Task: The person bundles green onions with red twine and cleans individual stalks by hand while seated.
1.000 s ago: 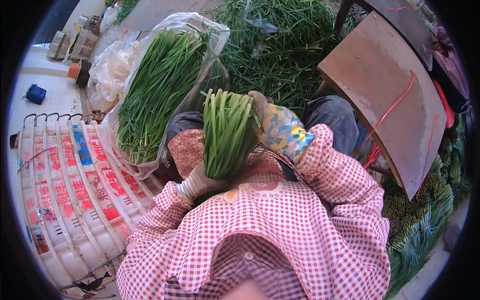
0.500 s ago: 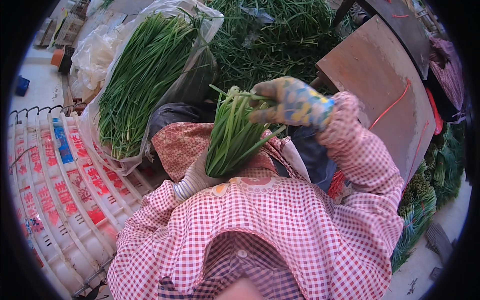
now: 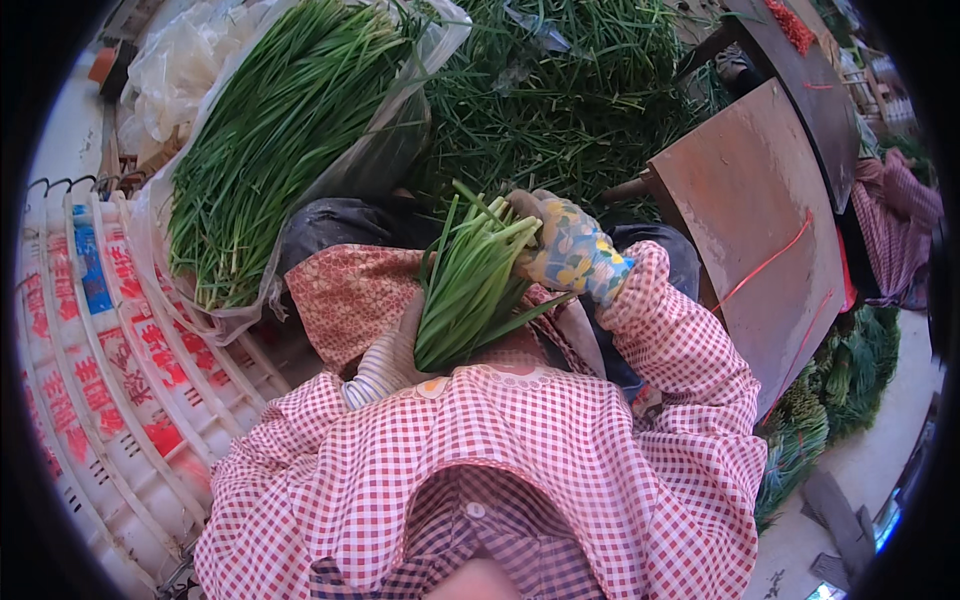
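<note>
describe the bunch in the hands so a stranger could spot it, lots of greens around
Start at the red-checked sleeves at bottom centre; just above them sits the bundle of green stalks. Unlike the bagged greens and loose pile, it is gripped by the left hand and right hand.

The left hand (image 3: 385, 362) was mostly buried behind the bunch of green stalks (image 3: 470, 285), its fingers out of sight, while the right hand's (image 3: 570, 250) fingertips vanished over the bunch's far side.
</note>
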Demonstrator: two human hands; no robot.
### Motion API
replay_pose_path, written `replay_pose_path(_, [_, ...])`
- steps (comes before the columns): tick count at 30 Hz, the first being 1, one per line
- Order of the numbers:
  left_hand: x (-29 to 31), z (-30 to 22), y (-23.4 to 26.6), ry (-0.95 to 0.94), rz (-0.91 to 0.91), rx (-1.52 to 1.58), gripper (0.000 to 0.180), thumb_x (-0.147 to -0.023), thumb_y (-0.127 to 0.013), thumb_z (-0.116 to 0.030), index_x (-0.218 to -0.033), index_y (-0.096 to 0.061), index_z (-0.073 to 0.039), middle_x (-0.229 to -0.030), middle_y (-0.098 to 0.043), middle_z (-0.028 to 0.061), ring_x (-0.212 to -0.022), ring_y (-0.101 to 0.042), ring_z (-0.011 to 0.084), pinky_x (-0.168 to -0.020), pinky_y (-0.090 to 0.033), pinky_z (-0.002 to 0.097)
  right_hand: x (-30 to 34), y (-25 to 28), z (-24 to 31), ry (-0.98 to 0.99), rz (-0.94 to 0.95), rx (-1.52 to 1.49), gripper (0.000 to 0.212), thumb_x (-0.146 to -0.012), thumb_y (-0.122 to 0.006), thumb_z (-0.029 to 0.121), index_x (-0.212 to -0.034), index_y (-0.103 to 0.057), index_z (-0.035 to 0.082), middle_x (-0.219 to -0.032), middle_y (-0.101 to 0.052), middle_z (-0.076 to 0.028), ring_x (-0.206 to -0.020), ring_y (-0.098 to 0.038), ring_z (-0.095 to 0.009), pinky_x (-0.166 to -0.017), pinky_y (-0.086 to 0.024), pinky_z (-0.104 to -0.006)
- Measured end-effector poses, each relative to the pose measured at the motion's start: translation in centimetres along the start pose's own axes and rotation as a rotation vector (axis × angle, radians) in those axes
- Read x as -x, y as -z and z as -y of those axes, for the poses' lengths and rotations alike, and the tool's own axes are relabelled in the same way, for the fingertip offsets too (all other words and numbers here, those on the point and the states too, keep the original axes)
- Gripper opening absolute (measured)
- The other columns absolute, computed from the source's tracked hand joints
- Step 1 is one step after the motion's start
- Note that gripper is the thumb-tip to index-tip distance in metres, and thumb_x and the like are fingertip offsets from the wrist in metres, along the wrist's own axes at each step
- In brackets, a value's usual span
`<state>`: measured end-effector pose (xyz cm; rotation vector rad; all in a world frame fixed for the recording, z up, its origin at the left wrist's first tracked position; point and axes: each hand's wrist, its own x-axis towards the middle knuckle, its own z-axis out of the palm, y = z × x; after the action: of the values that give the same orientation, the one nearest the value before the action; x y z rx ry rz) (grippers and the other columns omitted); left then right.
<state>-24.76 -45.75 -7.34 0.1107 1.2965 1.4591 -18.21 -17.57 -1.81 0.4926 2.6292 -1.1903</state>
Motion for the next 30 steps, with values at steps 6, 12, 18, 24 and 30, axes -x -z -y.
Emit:
replay_pose_path(6, [0.4, -1.3, 0.2, 0.088, 0.013, 0.075, 0.052, -0.098, -0.042, -0.027, -0.145, -0.039, -0.006, -0.147, -0.045, 0.0091, -0.137, -0.037, 0.0251, -0.118, -0.025, 0.0388, -1.2, 0.7, -1.5, -0.040, 0.007, 0.029, 0.034, -0.078, -0.065, 0.012, -0.111, -0.058, 0.007, -0.097, -0.067, -0.019, -0.093, -0.065, -0.036, -0.082, -0.052, -0.0441])
replay_pose_path(12, [0.4, -1.1, 0.3, 0.110, 0.044, 0.124, 0.053, -0.096, -0.045, -0.026, -0.145, -0.040, -0.006, -0.146, -0.046, 0.0093, -0.135, -0.039, 0.0251, -0.116, -0.026, 0.0389, -3.7, 7.9, -4.5, -0.182, 0.107, -0.537, 0.015, -0.094, -0.057, 0.019, -0.099, -0.057, 0.005, -0.091, -0.066, -0.013, -0.086, -0.065, -0.022, -0.073, -0.053, -0.0339])
replay_pose_path(18, [0.4, -1.1, 0.4, 0.119, 0.056, 0.141, 0.054, -0.094, -0.048, -0.026, -0.144, -0.040, -0.005, -0.144, -0.047, 0.0095, -0.133, -0.040, 0.0251, -0.115, -0.028, 0.0389, -3.7, 5.3, 2.0, 0.018, 0.499, 0.164, 0.034, -0.093, -0.060, 0.033, -0.109, -0.062, 0.003, -0.094, -0.069, -0.018, -0.092, -0.067, -0.033, -0.080, -0.052, -0.0406])
replay_pose_path(24, [0.7, -1.3, 0.5, 0.135, 0.068, 0.129, 0.056, -0.092, -0.051, -0.025, -0.143, -0.041, -0.005, -0.143, -0.048, 0.0096, -0.132, -0.042, 0.0252, -0.114, -0.030, 0.0390, -6.3, 8.6, -0.7, -0.105, 0.288, -0.123, 0.028, -0.092, -0.064, 0.026, -0.104, -0.062, 0.001, -0.088, -0.071, -0.013, -0.085, -0.069, -0.026, -0.075, -0.054, -0.0369])
replay_pose_path(30, [0.6, -0.7, 0.8, 0.146, 0.117, 0.132, 0.057, -0.090, -0.054, -0.024, -0.143, -0.042, -0.005, -0.141, -0.049, 0.0098, -0.130, -0.044, 0.0252, -0.112, -0.032, 0.0390, -6.5, 4.1, 6.0, 0.150, 0.841, 0.472, 0.042, -0.094, -0.057, 0.041, -0.115, -0.064, 0.006, -0.105, -0.069, -0.016, -0.103, -0.065, -0.032, -0.089, -0.051, -0.0400])
